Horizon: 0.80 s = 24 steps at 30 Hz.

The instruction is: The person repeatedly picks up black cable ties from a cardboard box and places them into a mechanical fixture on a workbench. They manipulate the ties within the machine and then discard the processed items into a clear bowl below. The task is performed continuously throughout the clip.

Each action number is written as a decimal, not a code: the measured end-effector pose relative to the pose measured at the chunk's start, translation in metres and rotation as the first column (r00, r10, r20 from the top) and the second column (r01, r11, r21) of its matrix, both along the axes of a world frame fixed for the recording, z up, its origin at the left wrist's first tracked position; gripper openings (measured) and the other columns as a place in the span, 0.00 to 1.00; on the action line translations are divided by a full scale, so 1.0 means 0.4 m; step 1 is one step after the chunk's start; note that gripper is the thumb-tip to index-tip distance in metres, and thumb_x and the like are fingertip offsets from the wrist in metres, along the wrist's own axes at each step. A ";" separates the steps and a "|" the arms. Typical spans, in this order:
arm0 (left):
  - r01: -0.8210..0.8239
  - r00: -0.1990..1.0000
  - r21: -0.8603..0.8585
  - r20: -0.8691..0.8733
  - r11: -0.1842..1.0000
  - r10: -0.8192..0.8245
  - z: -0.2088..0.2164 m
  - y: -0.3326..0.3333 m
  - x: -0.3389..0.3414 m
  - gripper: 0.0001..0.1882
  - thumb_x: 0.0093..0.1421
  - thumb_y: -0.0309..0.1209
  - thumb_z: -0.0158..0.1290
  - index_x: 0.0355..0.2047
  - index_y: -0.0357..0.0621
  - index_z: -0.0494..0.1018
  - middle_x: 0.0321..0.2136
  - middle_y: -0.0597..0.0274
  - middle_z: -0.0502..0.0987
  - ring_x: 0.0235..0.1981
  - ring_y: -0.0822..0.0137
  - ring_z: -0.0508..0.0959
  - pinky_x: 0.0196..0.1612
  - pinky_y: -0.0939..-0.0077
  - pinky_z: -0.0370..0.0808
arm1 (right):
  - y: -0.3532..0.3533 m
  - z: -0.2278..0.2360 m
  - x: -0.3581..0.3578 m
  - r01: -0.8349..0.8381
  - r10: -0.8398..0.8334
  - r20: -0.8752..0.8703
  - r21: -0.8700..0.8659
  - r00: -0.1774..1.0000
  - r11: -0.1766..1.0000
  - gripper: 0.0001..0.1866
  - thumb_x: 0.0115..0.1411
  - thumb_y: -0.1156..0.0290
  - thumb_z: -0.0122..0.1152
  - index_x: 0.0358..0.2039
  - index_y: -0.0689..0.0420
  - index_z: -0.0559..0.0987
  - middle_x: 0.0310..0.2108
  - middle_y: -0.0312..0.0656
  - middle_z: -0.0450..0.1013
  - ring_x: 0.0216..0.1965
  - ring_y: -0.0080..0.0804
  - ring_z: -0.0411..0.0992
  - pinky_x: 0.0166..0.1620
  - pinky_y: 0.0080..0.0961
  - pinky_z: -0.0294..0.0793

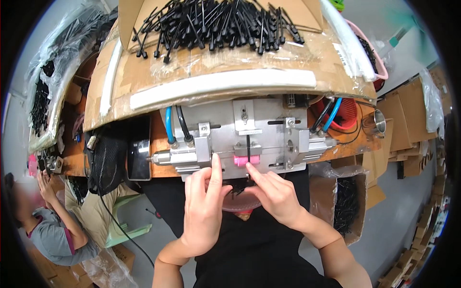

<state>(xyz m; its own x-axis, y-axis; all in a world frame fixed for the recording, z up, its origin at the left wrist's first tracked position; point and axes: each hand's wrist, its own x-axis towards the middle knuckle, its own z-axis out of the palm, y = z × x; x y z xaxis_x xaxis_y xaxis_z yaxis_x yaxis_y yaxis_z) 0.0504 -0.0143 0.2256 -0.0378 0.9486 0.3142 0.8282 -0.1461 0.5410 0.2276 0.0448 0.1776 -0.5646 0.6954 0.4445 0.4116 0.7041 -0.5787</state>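
Observation:
A metal fixture (182, 113) stands in front of me on the bench. At its middle a pink block (241, 161) carries a thin black rod (248, 146) lying lengthwise across it. The index fingertip of my right hand (278, 197) touches the rod's near end at the block, with the thumb apart below. My left hand (202, 206) is raised left of the block, index finger stretched out beside the left clamp cylinder (185, 157), thumb apart. Neither hand shows a clear hold. Small dark parts between the thumbs are too unclear to name.
A cardboard shelf (192, 72) above the fixture bears a heap of black rods (216, 24). A right cylinder (312, 146) has blue and black hoses. A box of black parts (348, 206) stands at right. At left are a tablet (139, 158) and a co-worker (57, 235).

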 end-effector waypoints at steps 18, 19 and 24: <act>0.394 0.917 0.187 -0.011 0.900 -0.399 0.213 0.595 -0.053 0.07 0.55 0.23 0.60 0.35 0.39 0.78 0.29 0.63 0.76 0.28 0.72 0.75 0.35 0.77 0.74 | 0.637 0.301 0.068 0.269 -0.321 0.255 0.219 0.912 0.938 0.15 0.54 0.62 0.68 0.33 0.61 0.79 0.27 0.50 0.77 0.32 0.46 0.77 0.37 0.37 0.74; 0.373 0.917 0.148 0.092 0.916 -0.388 0.228 0.575 -0.081 0.07 0.56 0.23 0.59 0.37 0.39 0.78 0.30 0.66 0.77 0.30 0.76 0.74 0.36 0.80 0.73 | 0.640 0.305 0.064 0.295 -0.338 0.247 0.198 0.908 0.935 0.15 0.54 0.61 0.68 0.33 0.61 0.79 0.27 0.50 0.78 0.32 0.47 0.77 0.38 0.37 0.74; 0.287 0.845 0.150 0.426 0.946 -0.324 0.253 0.430 -0.166 0.09 0.60 0.21 0.55 0.41 0.37 0.75 0.36 0.67 0.76 0.37 0.79 0.74 0.43 0.84 0.71 | 0.672 0.307 0.066 0.417 -0.437 0.345 0.136 0.830 0.899 0.14 0.53 0.61 0.68 0.29 0.61 0.82 0.27 0.52 0.78 0.34 0.47 0.78 0.41 0.37 0.75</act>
<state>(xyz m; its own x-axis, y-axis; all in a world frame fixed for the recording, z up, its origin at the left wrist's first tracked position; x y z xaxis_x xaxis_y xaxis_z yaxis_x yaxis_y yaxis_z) -0.0159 0.1576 0.3267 0.0983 0.9082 0.4067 0.4132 -0.4091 0.8136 0.2542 0.3137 0.3003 -0.3431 0.8858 0.3123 0.8492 0.4347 -0.2999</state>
